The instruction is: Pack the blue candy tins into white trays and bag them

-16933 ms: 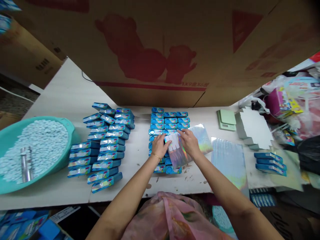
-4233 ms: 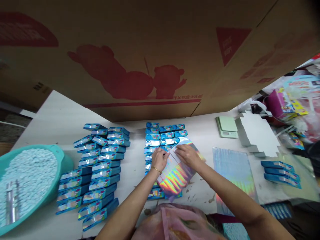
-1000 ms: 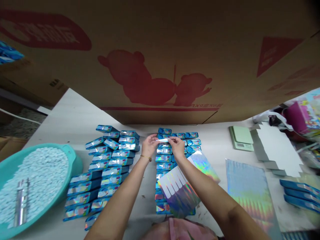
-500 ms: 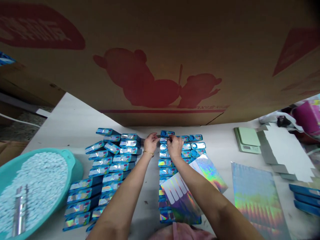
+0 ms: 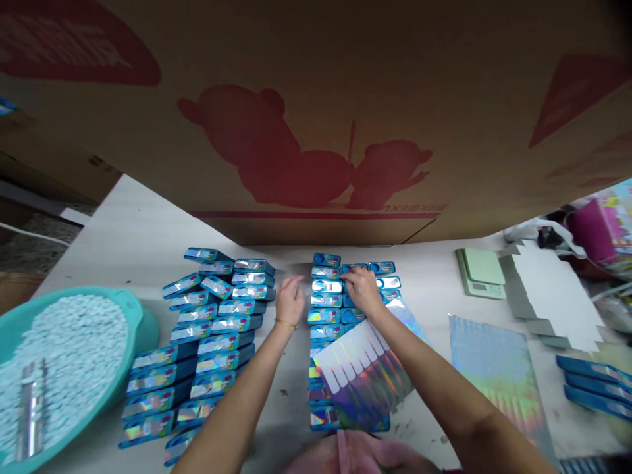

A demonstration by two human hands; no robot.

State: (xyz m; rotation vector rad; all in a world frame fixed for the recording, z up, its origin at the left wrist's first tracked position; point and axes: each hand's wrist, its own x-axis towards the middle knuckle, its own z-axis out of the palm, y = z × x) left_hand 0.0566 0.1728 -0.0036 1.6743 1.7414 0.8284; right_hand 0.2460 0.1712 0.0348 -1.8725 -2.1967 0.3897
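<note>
Small blue tins (image 5: 326,299) stand on edge in packed columns in front of me, several with shiny label strips along their upper sides. My right hand (image 5: 363,289) is over the second column, its fingers bent and brought together at the tins' upper sides. Whatever is under those fingertips is hidden. Just left of the columns, my left hand (image 5: 290,299) hovers with fingers apart, holding nothing. A holographic sticker sheet (image 5: 360,368) with white gaps where strips were peeled lies across the tins, beneath my right forearm.
More blue tins (image 5: 241,322) form rows on the left. Beyond them is a turquoise basin (image 5: 141,322) of pale blue tablets with a metal scoop (image 5: 30,415). To the right are a green scale (image 5: 484,270), another holographic sheet (image 5: 498,368) and white card (image 5: 553,296). A large carton (image 5: 316,224) stands behind.
My left hand has drawn back from the tins and opened. My right hand has shifted slightly right, from the first column to the second. The view has moved a little.
</note>
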